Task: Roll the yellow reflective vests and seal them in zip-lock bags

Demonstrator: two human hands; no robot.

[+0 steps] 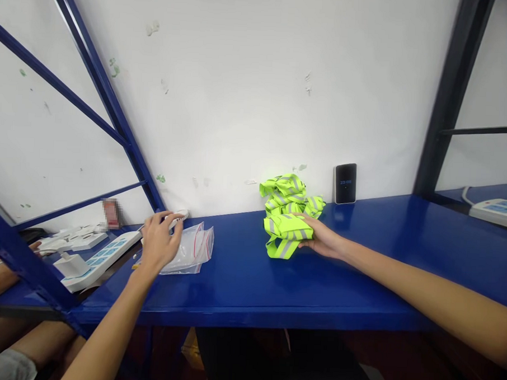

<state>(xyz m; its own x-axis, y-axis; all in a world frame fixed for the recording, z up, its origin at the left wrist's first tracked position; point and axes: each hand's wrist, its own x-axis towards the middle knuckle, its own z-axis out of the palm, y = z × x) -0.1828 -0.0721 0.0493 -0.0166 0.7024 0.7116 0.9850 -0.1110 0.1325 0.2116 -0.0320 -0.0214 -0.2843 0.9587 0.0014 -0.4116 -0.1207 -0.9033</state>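
Observation:
My right hand [322,236] is closed around a folded bundle of fluorescent yellow reflective straps [286,227] with grey stripes, and a loop hangs from its lower edge. Just behind it, a heap of more yellow reflective straps [285,192] lies against the wall. On the left, my left hand [159,241] hovers over or beside clear zip-lock bags [190,249] with red seal lines. Its fingers are apart and curved, with nothing visible between them. A white coiled item [180,216] sits behind these fingers, partly hidden.
The blue tabletop [240,290] runs along a white wall. A small black-screened device [345,184] leans there. Blue frame posts [110,94] rise at left, beside a white power strip [103,261]. Another person's hand [1,274] is at far left. Another power strip [498,212] lies at right.

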